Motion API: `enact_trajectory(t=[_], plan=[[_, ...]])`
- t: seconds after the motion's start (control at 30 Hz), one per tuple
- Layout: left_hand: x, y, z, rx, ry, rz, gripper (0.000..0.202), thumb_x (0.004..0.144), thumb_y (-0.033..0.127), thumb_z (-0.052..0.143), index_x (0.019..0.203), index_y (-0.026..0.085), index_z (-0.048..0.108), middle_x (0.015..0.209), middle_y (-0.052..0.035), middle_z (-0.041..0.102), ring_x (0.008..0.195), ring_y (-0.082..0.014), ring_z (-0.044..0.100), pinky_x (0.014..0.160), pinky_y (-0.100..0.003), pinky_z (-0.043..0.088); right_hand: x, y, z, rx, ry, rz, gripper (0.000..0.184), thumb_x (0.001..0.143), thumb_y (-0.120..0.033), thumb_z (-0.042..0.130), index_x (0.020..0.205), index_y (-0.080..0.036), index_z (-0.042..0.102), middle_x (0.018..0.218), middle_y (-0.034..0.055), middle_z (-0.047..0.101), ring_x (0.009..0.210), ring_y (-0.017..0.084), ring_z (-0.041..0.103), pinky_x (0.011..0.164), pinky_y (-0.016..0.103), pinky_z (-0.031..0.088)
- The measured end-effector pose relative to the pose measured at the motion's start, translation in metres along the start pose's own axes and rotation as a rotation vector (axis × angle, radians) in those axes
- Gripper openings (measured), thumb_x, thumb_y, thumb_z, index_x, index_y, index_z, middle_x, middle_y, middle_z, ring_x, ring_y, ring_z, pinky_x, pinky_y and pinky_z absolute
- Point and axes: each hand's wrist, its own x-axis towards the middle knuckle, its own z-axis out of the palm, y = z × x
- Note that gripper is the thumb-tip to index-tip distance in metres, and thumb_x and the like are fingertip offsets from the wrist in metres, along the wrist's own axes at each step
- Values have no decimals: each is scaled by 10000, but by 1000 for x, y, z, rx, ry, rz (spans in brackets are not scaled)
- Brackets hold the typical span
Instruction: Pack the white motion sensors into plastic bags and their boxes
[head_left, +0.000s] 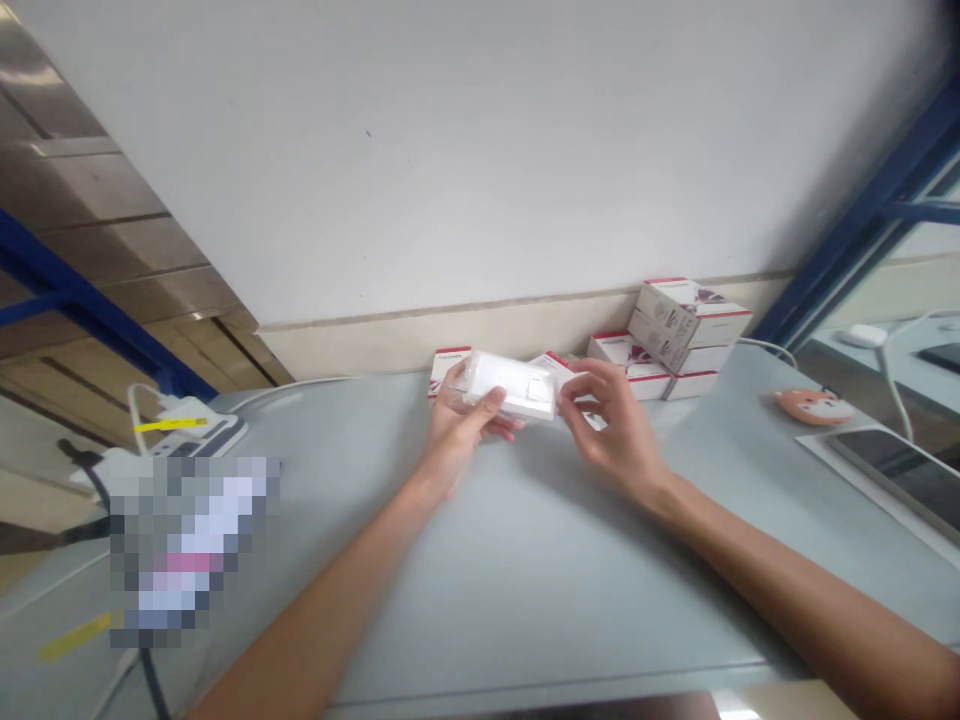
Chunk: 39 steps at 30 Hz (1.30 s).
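Observation:
My left hand (463, 425) is wrapped round a white rectangular block in clear plastic wrap (514, 385), its thumb lying across the front. The block is held above the grey table (480, 600); what is inside it I cannot make out. At its right end, my right hand (607, 415) has thumb and fingertips pinched together against the wrapped edge. Behind my left hand stands a red and white box (448, 370). Another such box (553, 362) is partly hidden behind the block.
Several red and white boxes (682, 330) are stacked by the wall at the right. An orange animal-shaped object (814, 406) and a dark flat device (900, 465) lie farther right. At the left are a power strip (214, 432), cables, and a pixelated object (195, 550).

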Motion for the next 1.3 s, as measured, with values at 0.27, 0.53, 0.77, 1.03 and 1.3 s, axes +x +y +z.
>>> enact_trajectory(t=[0.27, 0.53, 0.77, 1.03, 1.3], plan=[[-2, 10, -12, -84, -306, -175, 685, 783, 216, 934, 1397, 280, 638, 1236, -125, 791, 1013, -301, 801, 992, -466, 578, 3, 2, -5, -48, 19, 20, 398, 992, -289, 634, 1357, -327, 479, 976, 6, 667, 907, 206, 695, 854, 400, 607], [4, -3, -6, -20, -102, -6, 513, 771, 586, 899, 1006, 184, 685, 942, -78, 762, 748, -188, 710, 644, -298, 555, -9, -7, 5, -7, 31, -147, 314, 1022, -212, 591, 1295, -341, 508, 1023, 26, 680, 905, 202, 717, 830, 416, 641], [-4, -2, 10, -82, 36, -75, 514, 867, 623, 800, 1150, 202, 719, 1168, -99, 767, 1047, -250, 732, 845, -332, 576, -15, -2, 4, -211, 26, -278, 196, 1037, -231, 565, 1187, -329, 646, 1034, 75, 752, 902, 243, 732, 836, 447, 627], [-14, -4, 19, -34, 87, -302, 628, 864, 692, 747, 1228, 181, 720, 1217, -142, 773, 1136, -320, 727, 911, -377, 572, -20, 2, -4, -419, -192, -736, 545, 972, -4, 540, 1395, -344, 580, 981, 29, 720, 835, 190, 637, 727, 317, 502], [-16, -18, 22, 155, 226, -162, 538, 817, 639, 823, 1028, 221, 558, 959, -13, 674, 878, -163, 662, 711, -254, 502, -10, -12, -4, -692, -225, -484, 475, 1065, -499, 589, 1499, -315, 532, 967, 57, 660, 633, 159, 595, 534, 270, 380]])
